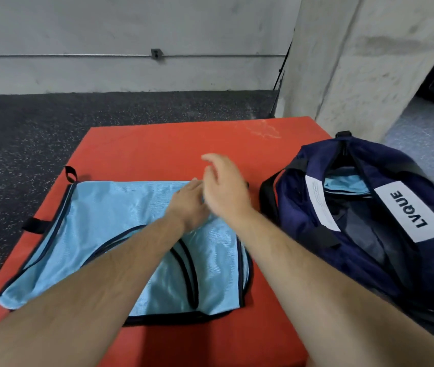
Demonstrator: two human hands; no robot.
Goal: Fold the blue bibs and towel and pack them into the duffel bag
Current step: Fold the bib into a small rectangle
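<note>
**A:** Bare concrete wall (pixel 131 27) behind, dark speckled floor (pixel 25 128) below it, red mat (pixel 184 139) up front as the work surface. Why spread the blue bib (pixel 99 207) out flat there?

**B:** Probably for a clean fold. Laid open across the near left of the mat, black trim showing all round, neck and arm openings toward the near edge. Not yet folded.

**A:** And the duffel bag (pixel 303 207) parked just beside it on the right?

**B:** Kept close and unzipped, mouth gaping upward, most likely for dropping each folded piece straight in. Light blue fabric (pixel 343 182) lying inside, near the far end of the opening. Looks like a piece already packed, though impossible to say whether bib or towel.

**A:** Left hand (pixel 188 201)?

**B:** Stretched forward to the bib's far right part, palm down on the mesh, fingers straight toward the far edge. Seems to press rather than pinch. Thumb side hidden behind the other hand, so no certainty there.

**A:** Right hand (pixel 225 184)?

**B:** Raised above the cloth, just right of the left one and partly in front of it, blurred. Fingers loose and slightly curled, nothing in them. Forearm angled in from the lower right, wrist over the bib's right edge.

**A:** Reading of the step?

**B:** At a guess, getting set to take the far right corner for a first fold. No towel anywhere in view outside the bag.
</note>
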